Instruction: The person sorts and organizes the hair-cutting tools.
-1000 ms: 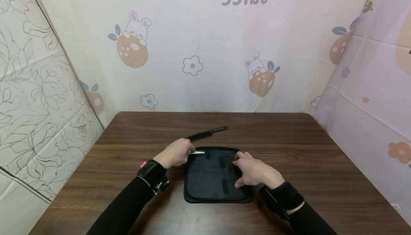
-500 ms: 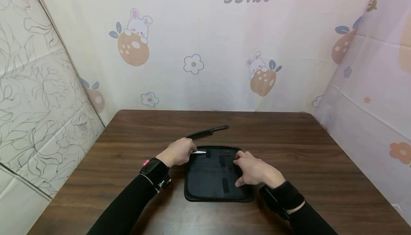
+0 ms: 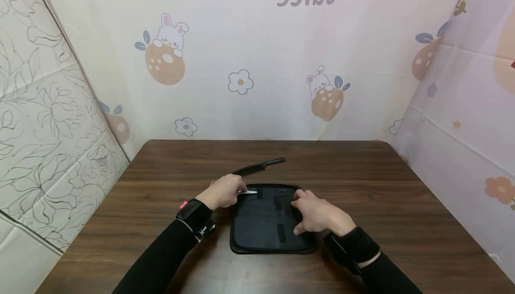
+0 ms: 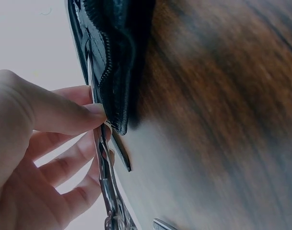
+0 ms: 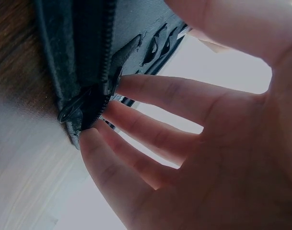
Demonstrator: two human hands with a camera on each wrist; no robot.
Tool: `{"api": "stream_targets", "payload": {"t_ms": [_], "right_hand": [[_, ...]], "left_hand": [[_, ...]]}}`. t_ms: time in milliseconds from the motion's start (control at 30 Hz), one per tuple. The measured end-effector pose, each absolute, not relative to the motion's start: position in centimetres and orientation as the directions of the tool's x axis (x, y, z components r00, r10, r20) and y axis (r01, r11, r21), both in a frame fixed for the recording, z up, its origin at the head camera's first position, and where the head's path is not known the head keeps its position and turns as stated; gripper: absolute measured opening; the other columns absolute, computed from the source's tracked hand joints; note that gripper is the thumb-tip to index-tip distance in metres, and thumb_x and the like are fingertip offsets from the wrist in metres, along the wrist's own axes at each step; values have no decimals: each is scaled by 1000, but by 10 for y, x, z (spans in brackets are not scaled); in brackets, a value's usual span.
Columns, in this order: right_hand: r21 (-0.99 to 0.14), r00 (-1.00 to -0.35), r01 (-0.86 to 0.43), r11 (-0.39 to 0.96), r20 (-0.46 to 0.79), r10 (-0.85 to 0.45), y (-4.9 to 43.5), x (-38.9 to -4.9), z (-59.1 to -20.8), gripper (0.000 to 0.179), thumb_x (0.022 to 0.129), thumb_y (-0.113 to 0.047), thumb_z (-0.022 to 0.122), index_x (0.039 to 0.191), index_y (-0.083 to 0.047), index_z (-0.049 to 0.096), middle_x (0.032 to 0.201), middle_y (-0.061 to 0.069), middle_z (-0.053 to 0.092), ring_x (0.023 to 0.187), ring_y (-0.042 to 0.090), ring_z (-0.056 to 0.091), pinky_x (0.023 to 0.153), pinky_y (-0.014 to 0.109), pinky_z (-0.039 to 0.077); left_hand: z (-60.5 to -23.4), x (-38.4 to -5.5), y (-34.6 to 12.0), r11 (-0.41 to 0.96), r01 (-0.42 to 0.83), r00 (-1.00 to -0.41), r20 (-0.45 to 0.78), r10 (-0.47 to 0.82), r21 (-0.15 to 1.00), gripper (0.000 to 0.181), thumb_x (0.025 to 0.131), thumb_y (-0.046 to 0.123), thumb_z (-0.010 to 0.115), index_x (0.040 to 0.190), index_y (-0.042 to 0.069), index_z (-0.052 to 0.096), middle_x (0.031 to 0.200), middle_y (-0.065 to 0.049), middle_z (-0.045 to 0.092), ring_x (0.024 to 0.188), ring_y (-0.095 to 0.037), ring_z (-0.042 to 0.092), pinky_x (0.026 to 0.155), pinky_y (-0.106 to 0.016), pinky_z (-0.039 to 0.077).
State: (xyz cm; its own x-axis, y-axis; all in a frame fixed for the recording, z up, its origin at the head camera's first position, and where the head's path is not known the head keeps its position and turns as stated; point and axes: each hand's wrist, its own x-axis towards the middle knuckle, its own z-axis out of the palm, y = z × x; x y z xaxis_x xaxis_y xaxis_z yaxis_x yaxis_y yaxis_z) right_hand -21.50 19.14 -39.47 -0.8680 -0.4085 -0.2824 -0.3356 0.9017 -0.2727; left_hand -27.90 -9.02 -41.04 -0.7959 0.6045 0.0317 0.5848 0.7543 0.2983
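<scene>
A black zip-up case (image 3: 257, 233) lies open on the wooden table, with dark elastic loops on its inner face. My left hand (image 3: 224, 191) pinches a pair of silver scissors (image 3: 251, 192) between thumb and fingers at the case's upper left corner. In the left wrist view the scissors' shiny shanks (image 4: 105, 184) run down past the fingers, while the tips point in along the case beside the zip (image 4: 106, 72). On the case's right side my right hand (image 3: 318, 213) rests, its fingers spread and extended, fingertips touching the zipped edge (image 5: 107, 62).
A black comb (image 3: 259, 166) with a handle lies behind the case, its left end partly hidden by my left hand. Patterned cloth (image 3: 241, 39) hangs behind the wooden table (image 3: 161, 240) and on both sides.
The hands, scissors and case stay almost where they were. My left hand shifts very slightly at the case's upper left corner; the head view tilts a little.
</scene>
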Motion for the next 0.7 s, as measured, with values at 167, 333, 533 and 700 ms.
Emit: {"api": "stream_targets", "payload": {"t_ms": [167, 333, 533, 700], "right_hand": [[-280, -867, -334, 900, -283, -410, 192, -216, -395, 67, 79, -25, 90, 134, 2, 63, 137, 8, 48, 124, 29, 44, 94, 52, 47], [-278, -868, -338, 899, -278, -412, 192, -217, -393, 68, 79, -25, 90, 135, 3, 62, 137, 8, 48, 124, 29, 44, 92, 51, 47], [-287, -866, -335, 897, -282, -414, 191, -216, -392, 67, 79, -24, 89, 134, 3, 63, 137, 8, 48, 122, 28, 44, 91, 49, 47], [-296, -867, -328, 897, -282, -410, 191, -214, -394, 67, 79, -24, 90, 134, 3, 63, 136, 7, 48, 119, 26, 45, 90, 47, 47]], "left_hand": [[-411, -279, -89, 751, 591, -792, 35, 609, 294, 33, 91, -12, 60, 110, 7, 78, 110, -8, 72, 109, -26, 66, 95, -42, 53], [-409, -281, -86, 751, 592, -794, 49, 606, 292, 30, 93, -10, 62, 110, 8, 79, 109, -7, 72, 109, -26, 66, 94, -41, 53], [-413, -282, -83, 754, 584, -797, 37, 603, 302, 31, 94, -10, 61, 111, 9, 78, 112, -7, 72, 112, -26, 66, 97, -41, 52], [-417, -282, -80, 738, 612, -779, 53, 625, 283, 29, 94, -8, 63, 110, 9, 79, 109, -7, 72, 108, -24, 66, 95, -40, 53]]}}
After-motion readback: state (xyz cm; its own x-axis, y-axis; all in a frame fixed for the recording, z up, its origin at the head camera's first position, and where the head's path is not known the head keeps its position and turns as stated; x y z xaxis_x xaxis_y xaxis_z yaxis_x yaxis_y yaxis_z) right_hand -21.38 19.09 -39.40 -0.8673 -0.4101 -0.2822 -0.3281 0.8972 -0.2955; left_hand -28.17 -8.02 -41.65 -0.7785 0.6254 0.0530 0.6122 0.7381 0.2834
